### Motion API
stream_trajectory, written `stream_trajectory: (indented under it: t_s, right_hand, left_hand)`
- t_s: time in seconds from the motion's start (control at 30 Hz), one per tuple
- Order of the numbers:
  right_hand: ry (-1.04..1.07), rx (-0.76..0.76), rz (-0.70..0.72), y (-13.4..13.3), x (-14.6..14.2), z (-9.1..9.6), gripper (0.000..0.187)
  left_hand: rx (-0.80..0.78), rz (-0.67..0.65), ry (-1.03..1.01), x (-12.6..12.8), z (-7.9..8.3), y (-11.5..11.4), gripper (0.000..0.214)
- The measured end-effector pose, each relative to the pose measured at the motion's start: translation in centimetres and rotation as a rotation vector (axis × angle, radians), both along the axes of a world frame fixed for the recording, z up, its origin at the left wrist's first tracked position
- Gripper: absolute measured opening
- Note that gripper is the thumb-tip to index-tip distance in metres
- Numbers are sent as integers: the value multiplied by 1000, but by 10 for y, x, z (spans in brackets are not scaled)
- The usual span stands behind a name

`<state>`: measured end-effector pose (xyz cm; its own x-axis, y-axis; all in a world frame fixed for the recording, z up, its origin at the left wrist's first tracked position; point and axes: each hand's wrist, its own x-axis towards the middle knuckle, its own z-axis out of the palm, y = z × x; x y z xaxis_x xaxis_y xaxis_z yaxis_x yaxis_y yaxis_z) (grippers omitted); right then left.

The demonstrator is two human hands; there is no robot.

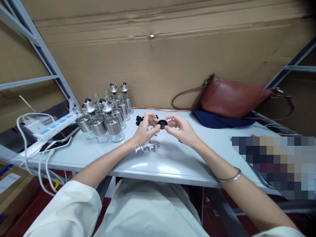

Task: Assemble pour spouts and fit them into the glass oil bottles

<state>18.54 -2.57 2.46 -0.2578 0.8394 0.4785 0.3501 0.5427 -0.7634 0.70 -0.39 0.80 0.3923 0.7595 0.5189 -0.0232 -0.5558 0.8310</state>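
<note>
A small round black stopper-like piece (162, 124) is held up over the table, its round face with a small centre ring turned toward me. My left hand (145, 129) pinches its left edge between thumb and fingers. On the opposite edge, my right hand (182, 129) grips it the same way. Several silver-grey spout parts (147, 146) lie on the table just below my left hand. Behind that hand sits a small pile of black parts (139, 120), partly hidden by my fingers.
Several glass bottles with metal sleeves (114, 126) stand at the left, some topped with pourer spouts. Further left are a power strip (55, 125) and white cables (40, 164). A brown leather bag (229, 97) rests on dark blue cloth (217, 120) at the back right. Cardboard (172, 65) walls the back.
</note>
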Motion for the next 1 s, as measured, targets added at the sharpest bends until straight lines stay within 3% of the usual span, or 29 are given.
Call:
stream_trajectory:
  t_s: [0.23, 0.4, 0.57, 0.77, 1.0]
  right_hand:
    - [129, -29, 44, 8, 5, -4, 36]
    - [131, -55, 69, 9, 7, -3, 41]
    - [77, -56, 59, 9, 11, -2, 36]
    - [-4, -50, 81, 10, 13, -2, 32]
    - [-19, 74, -77, 9, 11, 4, 22]
  left_hand:
    - [67, 3, 4, 0, -1, 3, 34]
    - [216, 58, 23, -1, -2, 5, 26]
    - [287, 19, 61, -4, -3, 7, 31]
    - [311, 83, 141, -4, -4, 8, 25]
    - [429, 88, 139, -3, -2, 6, 25]
